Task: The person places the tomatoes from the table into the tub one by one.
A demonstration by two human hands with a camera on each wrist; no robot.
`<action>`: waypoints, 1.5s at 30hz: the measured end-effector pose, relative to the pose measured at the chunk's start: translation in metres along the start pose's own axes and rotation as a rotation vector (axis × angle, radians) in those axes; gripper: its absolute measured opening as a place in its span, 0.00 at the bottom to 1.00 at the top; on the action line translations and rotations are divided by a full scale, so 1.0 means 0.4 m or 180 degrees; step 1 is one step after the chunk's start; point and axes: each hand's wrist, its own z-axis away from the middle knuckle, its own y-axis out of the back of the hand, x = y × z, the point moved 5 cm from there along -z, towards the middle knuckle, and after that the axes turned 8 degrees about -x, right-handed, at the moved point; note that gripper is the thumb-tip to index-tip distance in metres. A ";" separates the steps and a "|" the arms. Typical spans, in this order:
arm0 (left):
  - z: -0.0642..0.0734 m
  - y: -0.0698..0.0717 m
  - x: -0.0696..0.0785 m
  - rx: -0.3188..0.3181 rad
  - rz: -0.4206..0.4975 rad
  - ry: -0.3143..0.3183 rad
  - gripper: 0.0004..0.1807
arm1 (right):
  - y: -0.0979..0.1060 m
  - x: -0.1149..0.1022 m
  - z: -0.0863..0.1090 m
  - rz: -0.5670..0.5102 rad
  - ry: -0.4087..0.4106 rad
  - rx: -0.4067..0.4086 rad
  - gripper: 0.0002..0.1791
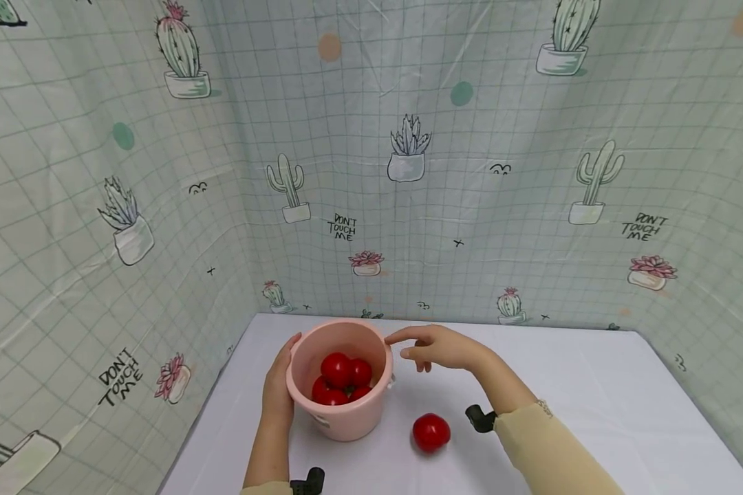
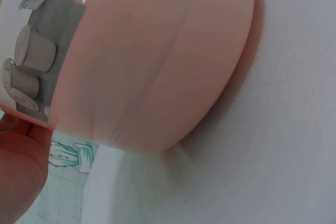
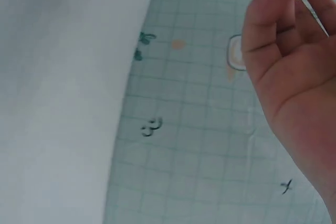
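A pink bucket (image 1: pixel 354 427) stands on the white table, with several red tomatoes (image 1: pixel 336 370) inside. Along its left side, my left hand (image 1: pixel 278 381) holds the outer wall, the fingers reaching up near the rim. The left wrist view shows part of that hand (image 2: pixel 23 166) against the bucket wall (image 2: pixel 142 51), beside a picture label; most fingers are hidden. My right hand (image 1: pixel 448 348) is at the right rim, its index finger stretched out to the edge and the other fingers loosely bent, holding nothing. One more tomato (image 1: pixel 431 433) lies on the table right of the bucket.
The white table (image 1: pixel 563 385) extends to the right and front. Behind and at the left hangs a pale green checked cloth (image 1: pixel 470 206) printed with potted cacti. A dark strap piece (image 1: pixel 480 418) sticks out at the right wrist, another (image 1: pixel 309 480) at the left.
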 end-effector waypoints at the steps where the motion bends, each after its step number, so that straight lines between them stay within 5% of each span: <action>1: 0.000 0.001 0.000 0.0009 -0.0017 0.0009 0.26 | -0.007 0.016 0.013 -0.0041 -0.0048 0.0055 0.20; 5: 0.001 0.004 -0.002 0.0025 -0.0044 0.0040 0.25 | -0.045 0.081 0.061 -0.0197 -0.0147 0.0129 0.21; 12: 0.001 0.002 -0.008 0.0021 -0.0019 0.0081 0.25 | -0.135 0.191 0.138 -0.0328 -0.0285 -0.0182 0.27; 19: 0.005 0.005 -0.006 0.0062 -0.0013 0.0069 0.26 | -0.202 0.271 0.167 -0.0596 -0.0276 -0.0332 0.32; 45: -0.002 -0.001 -0.002 -0.0043 0.0098 -0.0003 0.26 | -0.225 0.287 0.178 -0.0768 -0.0167 -0.0152 0.29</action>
